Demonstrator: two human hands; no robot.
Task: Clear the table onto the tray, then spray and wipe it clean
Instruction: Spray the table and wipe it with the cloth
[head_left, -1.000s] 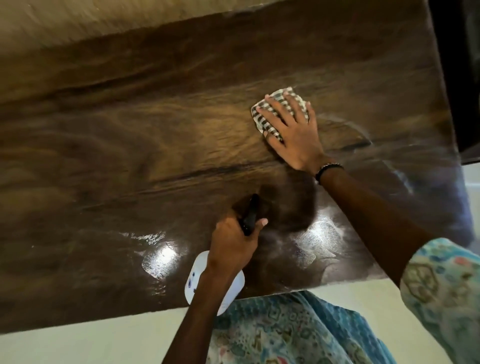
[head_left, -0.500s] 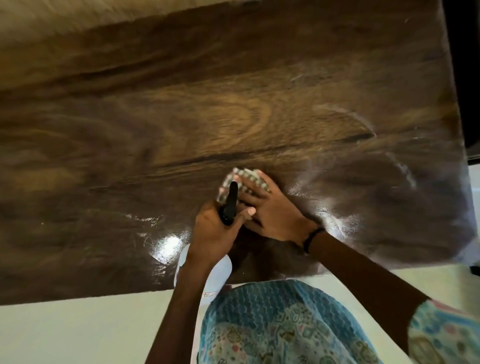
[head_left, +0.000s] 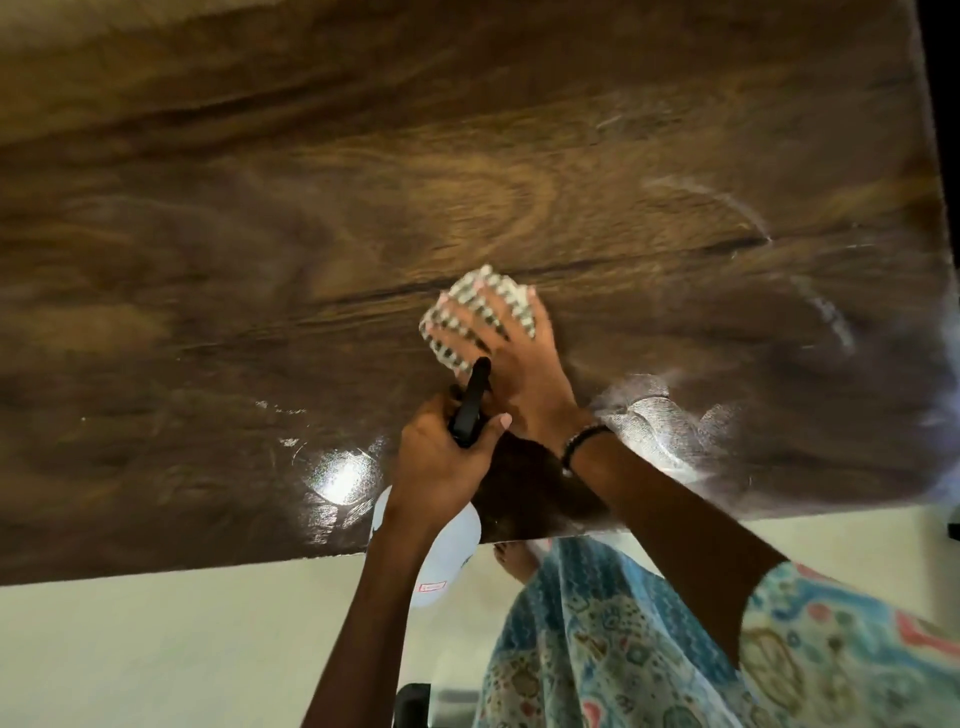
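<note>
1. Since the earlier frames, the right hand (head_left: 511, 358) had carried the cloth (head_left: 475, 317) from the upper right of the frame down toward the near edge, then slightly back up to the centre. The left hand (head_left: 441, 462) and spray bottle (head_left: 447, 545) had held roughly the same lower-centre position.
2. The table (head_left: 260, 234), dark glossy wood grain, filled the upper two thirds of the frame. No dishes and no tray were visible. Pale wet streaks and smears lay at centre right and lower right.
3. Handling, cloth: it appeared soft, thin and light, folded into a small pad. It would likely bunch or slide under uneven pressure, so a flat palm over its middle was judged the best hold.
4. Handling, bottle: the white body looked rigid and smooth, possibly slippery when wet. The black trigger head (head_left: 470, 405) and neck offered the secure grip point.
5. Right fingers (head_left: 488, 312) were extended and slightly spread, pressed flat on the checked cloth against the tabletop. Nothing was pinched.
6. Left fingers were curled closed around the bottle neck, thumb across the near side. The nozzle pointed toward the cloth, and the body hung past the near table edge.
7. Trigger contact could not be determined.
8. Judged stage: wiping in progress, clearing apparently complete.
</note>
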